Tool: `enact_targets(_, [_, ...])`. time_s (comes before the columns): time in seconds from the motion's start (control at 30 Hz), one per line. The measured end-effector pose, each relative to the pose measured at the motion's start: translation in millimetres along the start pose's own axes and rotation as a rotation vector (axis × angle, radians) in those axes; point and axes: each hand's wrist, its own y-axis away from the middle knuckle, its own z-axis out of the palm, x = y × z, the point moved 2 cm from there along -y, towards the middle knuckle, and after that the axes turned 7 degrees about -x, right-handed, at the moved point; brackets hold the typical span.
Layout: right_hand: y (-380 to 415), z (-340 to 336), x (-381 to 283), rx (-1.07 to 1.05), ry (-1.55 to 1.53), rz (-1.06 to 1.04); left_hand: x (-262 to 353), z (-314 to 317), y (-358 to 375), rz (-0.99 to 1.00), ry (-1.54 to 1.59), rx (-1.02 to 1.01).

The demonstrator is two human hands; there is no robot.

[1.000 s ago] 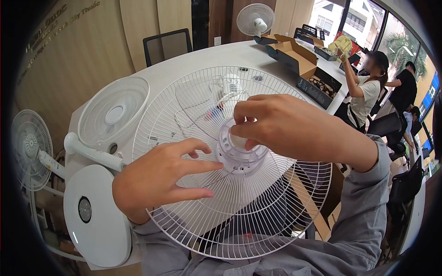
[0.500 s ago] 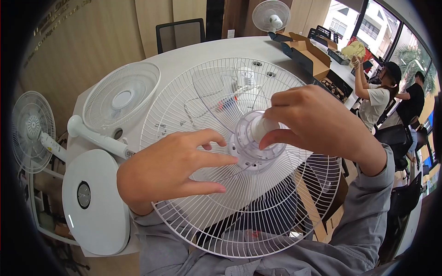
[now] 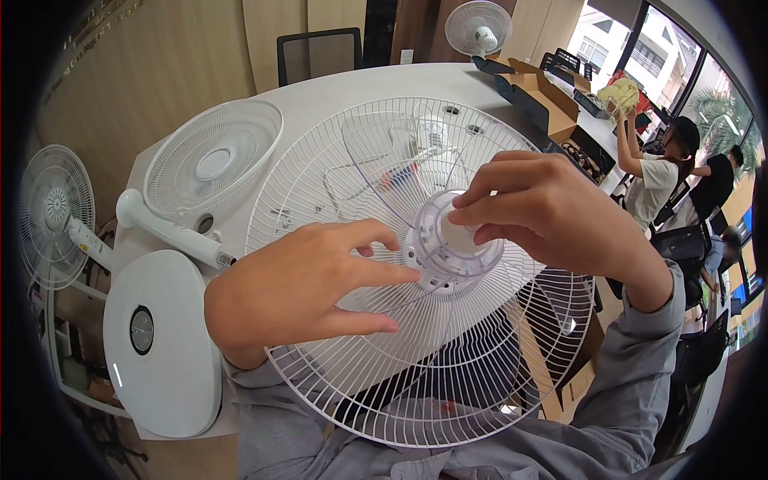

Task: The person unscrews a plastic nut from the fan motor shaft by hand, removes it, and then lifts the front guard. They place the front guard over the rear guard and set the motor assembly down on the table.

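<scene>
A round white wire fan grille (image 3: 432, 400) rests at the table's front edge, reaching over the person's lap. Clear fan blades (image 3: 376, 188) lie against it, with a clear ring-shaped hub (image 3: 428, 240) at the centre. My right hand (image 3: 544, 208) pinches a small white cap (image 3: 460, 238) at the hub's middle. On the left of the hub, my left hand (image 3: 312, 288) has its fingers spread, the index fingertip by the hub's edge. Whether that fingertip touches the hub cannot be told.
Left lie another grille (image 3: 180, 160), a white pole (image 3: 172, 236) and a round white base (image 3: 164, 352). A standing fan (image 3: 56, 208) is further left. Open cardboard boxes (image 3: 552, 104) sit back right, near another fan (image 3: 478, 28) and people (image 3: 656, 176).
The fingers of my right hand have turned around the cap, with the wrist shifted slightly. My left hand has hardly moved. The view has shifted a little.
</scene>
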Motion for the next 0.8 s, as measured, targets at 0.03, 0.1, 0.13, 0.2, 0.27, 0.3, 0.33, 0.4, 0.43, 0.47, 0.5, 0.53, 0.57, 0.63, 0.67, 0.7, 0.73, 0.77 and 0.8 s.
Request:
enact_targets(0.03, [-0.7, -0.7, -0.5, -0.015, 0.005, 0.031, 0.0, -0.3, 0.3, 0.003, -0.004, 0.003])
enact_targets(0.1, [-0.9, 0.7, -0.3, 0.002, 0.008, 0.063, 0.9, -0.3, -0.1, -0.003, -0.003, -0.001])
enact_targets(0.13, [-1.1, 1.0, -0.5, 0.011, 0.011, 0.079, 1.4, -0.3, -0.3, -0.006, -0.004, -0.002])
enact_targets(0.2, [-3.0, -2.7, -4.2, -0.061, 0.07, 0.169, 1.0, -0.4, -0.3, -0.007, -0.002, -0.003])
enact_targets(0.27, [-3.0, -4.6, -8.2, -0.089, 0.115, 0.245, 0.9, 0.6, 0.0, -0.008, 0.0, -0.005])
enact_targets(0.3, [-2.5, -4.5, -10.9, -0.077, 0.132, 0.275, 0.8, 0.8, 0.3, -0.009, -0.002, -0.007])
enact_targets(0.33, [-2.9, -5.1, -11.1, -0.031, 0.139, 0.251, 0.5, 0.7, 0.8, -0.011, -0.004, -0.007])
enact_targets(0.4, [-1.8, -4.2, -7.5, 0.092, 0.142, 0.148, -0.8, 0.6, 1.0, -0.015, -0.004, -0.014])
enact_targets(0.43, [0.4, -3.2, -4.0, 0.167, 0.136, 0.07, -1.2, 1.3, 0.8, -0.017, 0.0, -0.018])
enact_targets(0.47, [2.8, -1.5, 0.8, 0.127, 0.086, 0.046, -1.2, 1.6, 0.7, -0.018, 0.002, -0.017])
enact_targets(0.5, [5.6, 0.1, 6.2, 0.089, 0.036, 0.023, -1.4, 1.9, 0.3, -0.018, 0.003, -0.018])
enact_targets(0.53, [6.6, 1.0, 8.7, 0.051, -0.015, 0.001, -1.5, 1.6, 0.2, -0.019, 0.004, -0.019])
enact_targets(0.57, [6.2, 1.6, 9.0, 0.045, -0.033, 0.011, -1.4, 1.3, 0.2, -0.017, 0.0, -0.017])
enact_targets(0.63, [4.9, 4.4, 8.2, 0.033, -0.072, 0.033, -0.9, 1.5, 0.1, -0.011, -0.006, -0.016])
enact_targets(0.67, [2.4, 3.9, 6.3, 0.004, -0.051, 0.108, -0.9, 1.9, -0.1, -0.007, -0.006, -0.01])
enact_targets(0.7, [-1.0, 1.0, 1.5, -0.023, -0.031, 0.183, -0.8, 2.2, 0.1, -0.002, -0.006, -0.006])
enact_targets(0.73, [-2.3, -1.6, -2.0, -0.049, -0.011, 0.258, -0.7, 2.1, 0.3, 0.003, -0.008, -0.003])
enact_targets(0.77, [-1.5, -3.9, -4.7, -0.043, 0.012, 0.277, -0.4, 2.0, 0.3, 0.001, -0.003, -0.007])
enact_targets(0.8, [-1.1, -6.1, -6.9, -0.035, 0.037, 0.295, -0.4, 1.3, 0.2, 0.0, 0.0, -0.011])
